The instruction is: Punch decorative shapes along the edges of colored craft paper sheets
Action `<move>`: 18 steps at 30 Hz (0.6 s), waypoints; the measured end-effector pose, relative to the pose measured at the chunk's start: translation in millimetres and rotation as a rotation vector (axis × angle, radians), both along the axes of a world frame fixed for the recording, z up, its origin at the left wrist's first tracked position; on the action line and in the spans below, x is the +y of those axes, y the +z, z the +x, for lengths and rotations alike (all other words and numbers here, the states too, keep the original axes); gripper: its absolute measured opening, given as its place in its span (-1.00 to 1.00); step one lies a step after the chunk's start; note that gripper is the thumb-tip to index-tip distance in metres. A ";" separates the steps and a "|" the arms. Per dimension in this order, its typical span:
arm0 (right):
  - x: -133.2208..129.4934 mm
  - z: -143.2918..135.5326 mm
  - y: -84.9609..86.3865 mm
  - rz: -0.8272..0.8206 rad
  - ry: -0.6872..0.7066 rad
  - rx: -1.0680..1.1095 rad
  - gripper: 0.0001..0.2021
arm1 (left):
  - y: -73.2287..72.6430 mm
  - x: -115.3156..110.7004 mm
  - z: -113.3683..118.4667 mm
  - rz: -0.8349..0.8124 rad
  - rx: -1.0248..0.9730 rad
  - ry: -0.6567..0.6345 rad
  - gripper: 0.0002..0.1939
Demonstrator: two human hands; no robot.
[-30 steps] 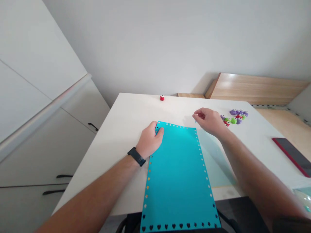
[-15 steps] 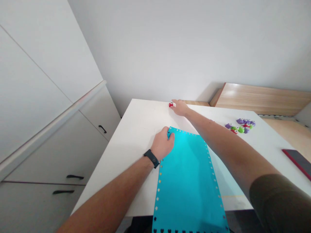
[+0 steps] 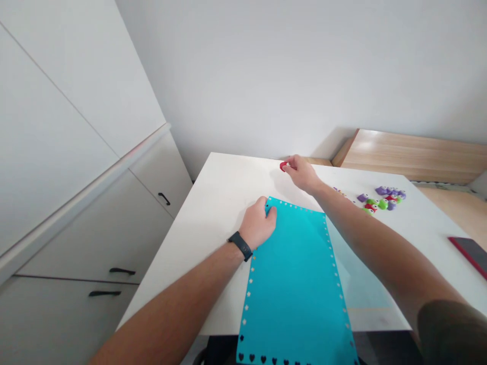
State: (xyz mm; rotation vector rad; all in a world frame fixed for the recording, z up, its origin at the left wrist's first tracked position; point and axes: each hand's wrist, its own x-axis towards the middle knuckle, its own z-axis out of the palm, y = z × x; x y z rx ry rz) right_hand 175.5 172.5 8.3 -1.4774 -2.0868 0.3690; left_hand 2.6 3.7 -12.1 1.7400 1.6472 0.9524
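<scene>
Left hand [image 3: 257, 224]: thumb and fingers closed on the far left corner of the turquoise sheet [image 3: 294, 268], which overhangs the near edge of the white worktop [image 3: 224, 195]. Right hand [image 3: 302, 173]: fingertips pinched on a red piece [image 3: 282, 166] near the far edge. A light, steady grip should avoid creasing or dropping. Behind, a pale wall [image 3: 262, 76]; at left, cabinets [image 3: 83, 213]

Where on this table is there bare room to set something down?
The white table is bare between its left edge and the left hand, and, at right, between the eyed toys and the red-edged dark object. It is crowded among those toys; the blue sheet covers the near middle.
</scene>
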 end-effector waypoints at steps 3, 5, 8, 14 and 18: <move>-41.1 34.9 8.4 -0.158 0.107 0.367 -0.73 | 2.4 -0.7 -0.7 0.007 0.016 0.001 -0.82; -69.5 57.5 13.1 -0.216 0.156 0.509 -0.69 | 3.4 -0.7 -1.4 -0.002 0.014 0.000 -0.81; -102.4 84.5 14.8 -0.309 0.130 0.632 -0.54 | 3.5 -0.2 -2.4 -0.019 -0.006 -0.007 -0.81; -118.6 107.1 2.0 -0.381 0.075 0.637 -0.61 | 4.8 -0.6 -3.2 0.012 0.013 -0.014 -0.78; -118.3 112.1 0.1 -0.325 0.062 0.629 -0.65 | 6.2 -0.5 -4.0 0.036 0.013 -0.018 -0.78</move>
